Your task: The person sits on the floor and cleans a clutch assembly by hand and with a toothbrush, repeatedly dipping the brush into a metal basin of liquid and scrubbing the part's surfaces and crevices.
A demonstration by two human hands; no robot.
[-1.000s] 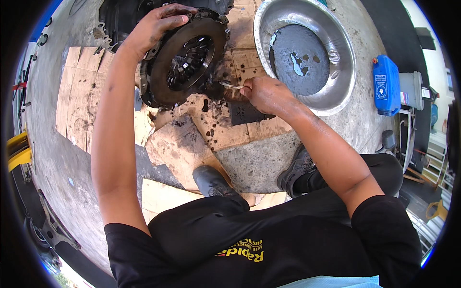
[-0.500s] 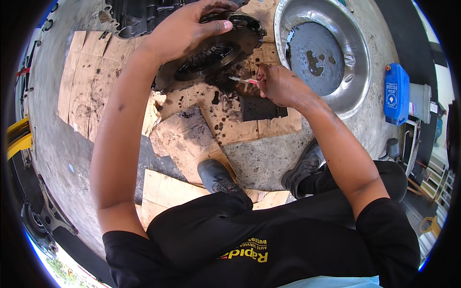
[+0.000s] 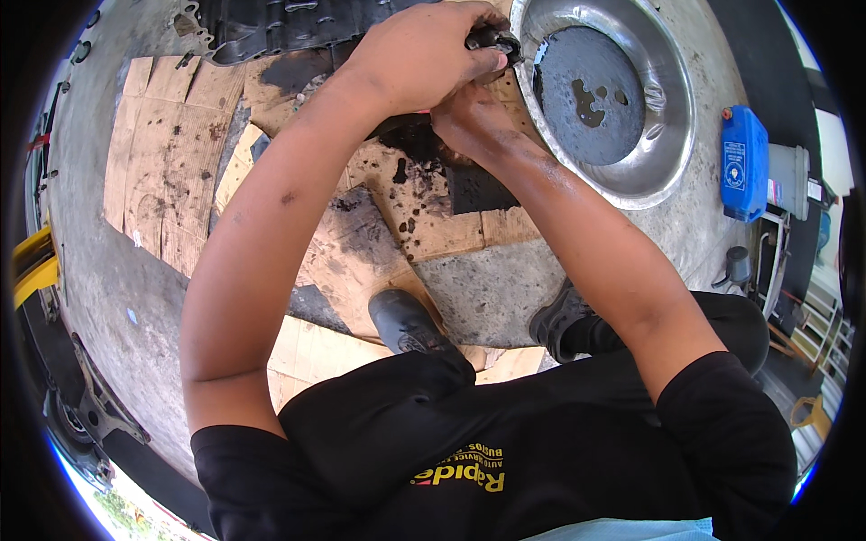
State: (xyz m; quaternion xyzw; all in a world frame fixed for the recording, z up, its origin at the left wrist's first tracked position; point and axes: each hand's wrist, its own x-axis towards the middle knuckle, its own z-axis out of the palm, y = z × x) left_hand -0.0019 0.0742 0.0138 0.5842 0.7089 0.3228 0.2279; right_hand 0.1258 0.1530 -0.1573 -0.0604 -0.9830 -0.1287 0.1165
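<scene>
In the head view, the left hand [image 3: 419, 59] is just left of the basin [image 3: 666, 135], close to its upper rim. Its fingers are curled over a dark part [image 3: 494, 41] with the thumb on the near side, set apart by the thickness they grip. The part is raised just left of the basin's upper rim, mostly hidden behind the hand; whether it touches the rim, I cannot tell.

The right hand [image 3: 469, 113] is left of the basin too, tucked below the left hand and overlapped by it. Its fingertips are out of sight, so I cannot tell how far they are closed or what they hold. A red sliver [image 3: 422, 112] shows at its left edge.

Dark liquid [image 3: 586, 135] covers the bottom of the basin, with darker patches on its surface. Stained cardboard [image 3: 167, 135] spreads over the floor [image 3: 469, 293] to the left of the basin; a black sheet [image 3: 483, 191] lies on it, near the basin's lower left rim. A dark casing [image 3: 289, 36] stands well left of the basin, level with its upper part. To the basin's right are a blue jug [image 3: 745, 158] and a grey bucket [image 3: 790, 185].
</scene>
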